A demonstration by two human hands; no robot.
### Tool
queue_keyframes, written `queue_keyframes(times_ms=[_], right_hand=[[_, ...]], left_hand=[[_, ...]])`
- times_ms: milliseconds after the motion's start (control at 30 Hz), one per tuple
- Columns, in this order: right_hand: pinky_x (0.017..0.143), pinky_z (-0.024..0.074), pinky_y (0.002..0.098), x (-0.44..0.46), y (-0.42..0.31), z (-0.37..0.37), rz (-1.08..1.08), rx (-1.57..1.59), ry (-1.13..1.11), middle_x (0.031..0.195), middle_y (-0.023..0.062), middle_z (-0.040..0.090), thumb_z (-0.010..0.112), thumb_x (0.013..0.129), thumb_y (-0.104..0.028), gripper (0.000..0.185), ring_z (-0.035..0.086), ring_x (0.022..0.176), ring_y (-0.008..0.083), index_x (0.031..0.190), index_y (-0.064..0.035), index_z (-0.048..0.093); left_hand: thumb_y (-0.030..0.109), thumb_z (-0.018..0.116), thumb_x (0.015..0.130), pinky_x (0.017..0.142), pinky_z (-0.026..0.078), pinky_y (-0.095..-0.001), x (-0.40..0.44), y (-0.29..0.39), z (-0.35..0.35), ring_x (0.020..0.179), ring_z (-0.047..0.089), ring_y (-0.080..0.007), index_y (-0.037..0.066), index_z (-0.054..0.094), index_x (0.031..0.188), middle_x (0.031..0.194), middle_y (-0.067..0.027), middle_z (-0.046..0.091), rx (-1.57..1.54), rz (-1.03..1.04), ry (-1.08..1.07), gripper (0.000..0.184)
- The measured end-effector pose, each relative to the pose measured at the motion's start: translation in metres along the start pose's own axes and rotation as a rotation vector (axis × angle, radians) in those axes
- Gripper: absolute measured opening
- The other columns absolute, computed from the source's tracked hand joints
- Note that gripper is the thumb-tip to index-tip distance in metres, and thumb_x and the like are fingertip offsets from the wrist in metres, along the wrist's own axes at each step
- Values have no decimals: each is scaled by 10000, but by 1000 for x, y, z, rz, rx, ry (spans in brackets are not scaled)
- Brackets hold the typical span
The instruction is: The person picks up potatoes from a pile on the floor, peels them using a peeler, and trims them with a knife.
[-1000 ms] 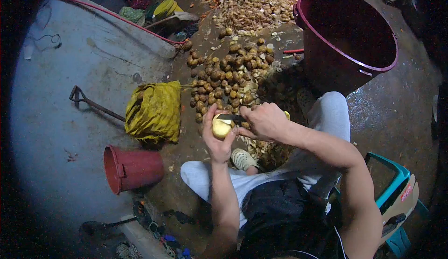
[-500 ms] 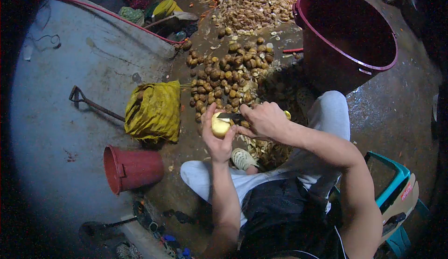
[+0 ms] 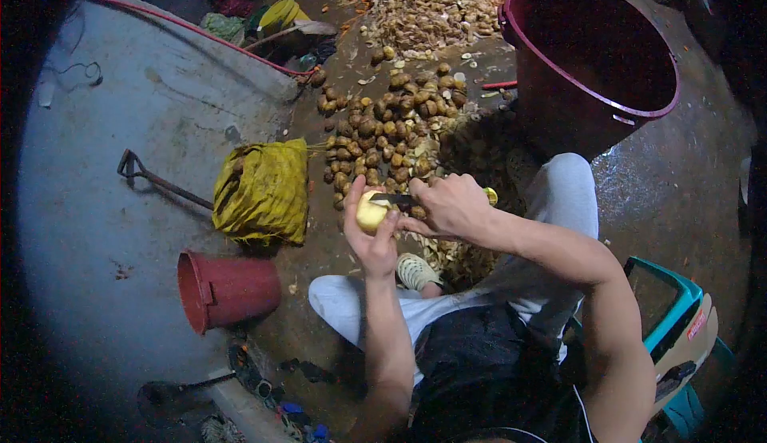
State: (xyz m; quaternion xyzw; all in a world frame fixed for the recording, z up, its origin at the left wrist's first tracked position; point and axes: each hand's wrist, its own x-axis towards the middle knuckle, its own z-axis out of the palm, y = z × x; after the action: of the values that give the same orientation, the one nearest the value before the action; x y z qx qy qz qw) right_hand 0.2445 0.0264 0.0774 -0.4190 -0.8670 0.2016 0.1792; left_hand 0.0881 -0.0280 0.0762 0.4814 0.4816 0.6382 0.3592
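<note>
A peeled, pale yellow potato (image 3: pixel 371 214) rests in my left hand (image 3: pixel 373 245), whose fingers and thumb curl around it. My right hand (image 3: pixel 454 206) is closed on a knife with a dark blade (image 3: pixel 391 199), its yellow-green handle end showing past the fist. The blade lies against the top of the potato. Just beyond my hands, many unpeeled brown potatoes (image 3: pixel 375 131) are spread on the wet floor. Peelings (image 3: pixel 463 263) lie below my right hand, beside my shoe.
A large maroon tub (image 3: pixel 551 91) stands at the right. To the left are a yellow sack (image 3: pixel 264 191), a long-handled tool (image 3: pixel 168 182) and a red bucket (image 3: pixel 240 287). A heap of peelings (image 3: pixel 431 11) lies at the back; a teal plastic chair (image 3: pixel 679 307) is at lower right.
The potato and my left hand have shifted slightly to the left. The knife blade still touches the potato's upper side, and my right hand has barely moved.
</note>
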Motion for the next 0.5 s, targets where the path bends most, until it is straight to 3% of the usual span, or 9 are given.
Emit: queue_keyframes(times_ms=[67,133,333,433,500], right_hand=[[499,513,457,0,0,-1,-42,6,48,580,171,607,538,797,-684,665,642,559,365,840,-21,531],[499,513,455,0,-2,-3,-50,10,60,581,170,608,540,799,-679,660,644,562,364,836,-20,532],[501,515,456,0,-2,-3,-24,26,62,593,168,619,563,802,-645,627,655,576,355,822,-19,541],[500,518,456,1,-2,-4,-21,17,19,599,166,625,569,811,-620,602,656,571,350,823,-19,545],[500,520,456,-1,-1,-5,-24,13,-2,600,163,627,570,816,-608,590,655,567,348,825,-19,545]], left_hand=[[-5,635,797,897,479,-300,-1,1,2,1057,545,-209,-43,402,1358,1149,-121,521,-140,-94,25,608],[75,607,870,948,472,-344,-1,-1,2,1095,564,-240,-38,411,1345,1193,-148,553,-284,-161,57,526],[157,603,910,1025,442,-409,0,-14,7,1160,542,-273,-26,433,1299,1224,-165,546,-405,-130,70,463],[99,594,915,1040,412,-410,-1,-15,7,1169,528,-273,-30,423,1281,1242,-162,515,-514,-182,71,424],[142,600,917,1043,418,-416,-2,-18,6,1171,531,-280,-26,432,1275,1232,-163,527,-421,-160,61,430]])
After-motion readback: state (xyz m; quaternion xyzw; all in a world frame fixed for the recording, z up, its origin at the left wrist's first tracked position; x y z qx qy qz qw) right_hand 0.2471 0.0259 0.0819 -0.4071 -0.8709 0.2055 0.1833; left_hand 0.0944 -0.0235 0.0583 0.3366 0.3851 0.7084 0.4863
